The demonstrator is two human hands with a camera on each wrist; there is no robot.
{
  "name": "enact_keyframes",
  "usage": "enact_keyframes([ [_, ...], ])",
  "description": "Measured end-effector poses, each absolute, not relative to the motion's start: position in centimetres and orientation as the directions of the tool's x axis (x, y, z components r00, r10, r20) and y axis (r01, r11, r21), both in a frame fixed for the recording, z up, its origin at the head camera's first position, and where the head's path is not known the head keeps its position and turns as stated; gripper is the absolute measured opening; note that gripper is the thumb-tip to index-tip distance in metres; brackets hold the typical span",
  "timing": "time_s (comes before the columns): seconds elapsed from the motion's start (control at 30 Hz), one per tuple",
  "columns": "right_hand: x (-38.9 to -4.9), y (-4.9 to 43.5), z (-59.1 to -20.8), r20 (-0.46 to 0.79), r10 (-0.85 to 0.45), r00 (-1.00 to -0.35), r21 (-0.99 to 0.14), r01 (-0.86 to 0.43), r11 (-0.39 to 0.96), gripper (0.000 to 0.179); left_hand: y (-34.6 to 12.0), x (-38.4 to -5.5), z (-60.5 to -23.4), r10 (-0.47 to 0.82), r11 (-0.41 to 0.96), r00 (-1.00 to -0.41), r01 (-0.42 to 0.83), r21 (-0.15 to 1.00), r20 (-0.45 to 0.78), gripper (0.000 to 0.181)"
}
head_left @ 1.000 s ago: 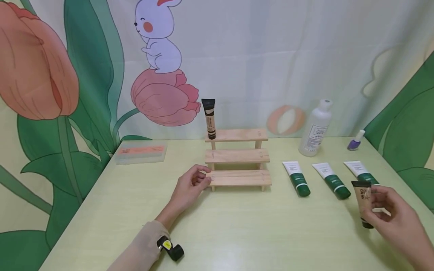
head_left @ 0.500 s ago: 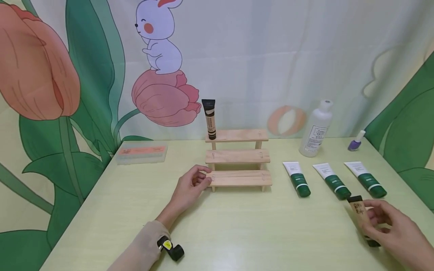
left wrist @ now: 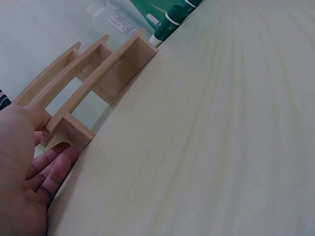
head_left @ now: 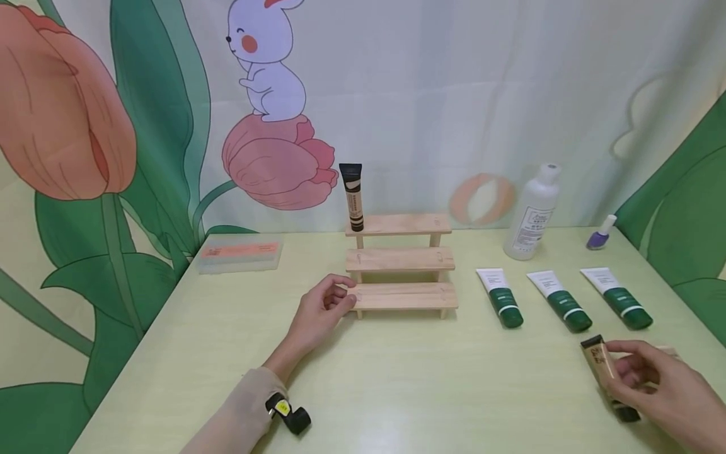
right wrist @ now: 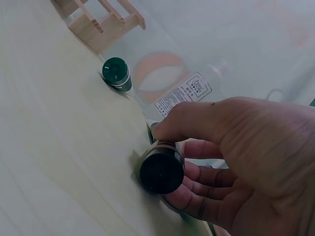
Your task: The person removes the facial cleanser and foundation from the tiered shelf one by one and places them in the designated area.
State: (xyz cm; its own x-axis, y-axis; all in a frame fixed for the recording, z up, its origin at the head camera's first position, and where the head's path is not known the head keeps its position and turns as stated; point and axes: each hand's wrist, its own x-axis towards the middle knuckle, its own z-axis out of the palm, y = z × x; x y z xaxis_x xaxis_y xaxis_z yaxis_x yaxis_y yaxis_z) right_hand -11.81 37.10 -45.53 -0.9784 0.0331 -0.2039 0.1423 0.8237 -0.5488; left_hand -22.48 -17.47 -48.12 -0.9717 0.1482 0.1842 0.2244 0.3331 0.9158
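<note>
My right hand [head_left: 666, 378] pinches a tan cosmetic tube [head_left: 602, 366] between thumb and fingers at the table's right front. The tube lies slanted, its black flat end away from me; its round black cap [right wrist: 162, 172] faces the right wrist camera. Whether it touches the table I cannot tell. My left hand [head_left: 320, 309] holds the left end of the lowest step of a three-step wooden stand [head_left: 408, 296], with several fingers below the step in the left wrist view. A second tan tube [head_left: 354, 202] with black ends stands on the top step's left end.
Three green-and-white tubes [head_left: 501, 299] lie right of the stand. Behind them stand a white bottle [head_left: 531, 217] and a small purple nail polish bottle [head_left: 600, 236]. A flat clear case [head_left: 241, 255] lies back left. A printed curtain [head_left: 397, 107] hangs behind the table.
My right hand has lowered the tan tube toward me and tilted it from nearly upright to slanting along the table. My left hand stays at the stand.
</note>
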Motion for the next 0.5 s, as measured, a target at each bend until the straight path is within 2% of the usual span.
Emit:
enact_keyframes([
  [0.5,-11.92,37.10,-45.64,-0.232,0.049,-0.971,-0.542,0.171,0.823,0.064,-17.43,-22.46,-47.88,0.147,0.341,-0.973,0.220,0.914,0.179,0.022],
])
